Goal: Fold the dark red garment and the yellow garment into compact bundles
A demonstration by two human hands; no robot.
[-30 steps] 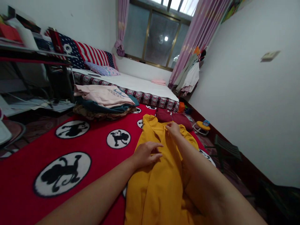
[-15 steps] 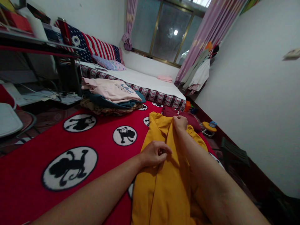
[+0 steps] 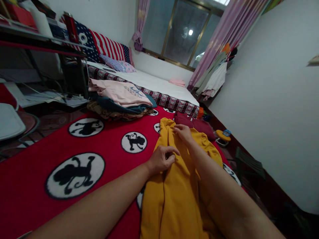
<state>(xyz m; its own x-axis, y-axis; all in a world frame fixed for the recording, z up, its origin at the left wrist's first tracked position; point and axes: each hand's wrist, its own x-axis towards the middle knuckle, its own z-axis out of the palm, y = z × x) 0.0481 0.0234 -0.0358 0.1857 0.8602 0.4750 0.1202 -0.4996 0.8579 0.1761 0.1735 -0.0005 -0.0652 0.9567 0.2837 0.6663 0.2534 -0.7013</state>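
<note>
A mustard-yellow garment (image 3: 180,186) lies lengthwise in front of me, with folds running along it; its exact kind is hard to tell. My left hand (image 3: 163,158) rests on its left part, thumb and index finger apart with a gap between them. Farther up, my right hand (image 3: 183,132) lies at the garment's upper end, fingers stretched over the cloth and no longer pinching it. Beneath is a red blanket (image 3: 109,172) with black figures in white circles. Just beyond the yellow cloth sits a folded maroon garment (image 3: 203,127).
A stack of folded clothes, a pink shirt (image 3: 117,93) on top, stands at the far left of the blanket. Behind it is a white-covered bed (image 3: 154,81). A cluttered desk (image 3: 45,44) and a chair (image 3: 11,122) are at left, a yellow stool (image 3: 222,134) at right.
My right hand has moved left across the garment's upper end and released the fold it pinched, which now lies flatter. My left hand has shifted slightly up and left.
</note>
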